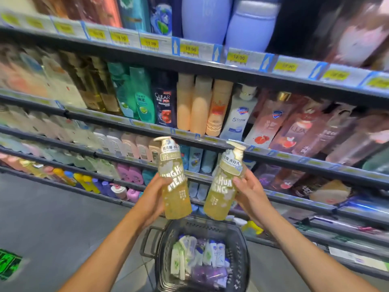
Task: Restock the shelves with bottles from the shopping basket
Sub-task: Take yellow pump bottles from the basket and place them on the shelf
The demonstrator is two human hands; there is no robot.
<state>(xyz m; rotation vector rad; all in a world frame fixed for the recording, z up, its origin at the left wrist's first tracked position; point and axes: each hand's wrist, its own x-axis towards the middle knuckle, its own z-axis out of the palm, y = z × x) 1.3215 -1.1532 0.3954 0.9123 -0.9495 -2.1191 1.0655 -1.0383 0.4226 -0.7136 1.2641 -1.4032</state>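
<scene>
We hold two yellow pump bottles, one in each hand, above the basket and in front of the shelves. The left bottle (175, 182) stands almost upright. The right bottle (224, 184) leans a little toward the right. Both have the pump on top and the label turned to us, probably so that we can read which product it is and find its place.

Our left hand (154, 197) grips its bottle at the middle from the left side. The fingers go round the back, so we cannot see them well. Our right hand (250, 192) grips the other bottle from the right, with the thumb pressed on the front and the fingers curled behind. In our judgement, taking one bottle per hand saves trips.

The basket (162, 249) stands on the floor directly under the hands, and more white and purple bottles (202, 256) lie in it. It is close to the shelves (294, 163), which keeps the reach short. The shelves are full of other bottles in rows; we cannot see a free gap for the yellow ones.
</scene>
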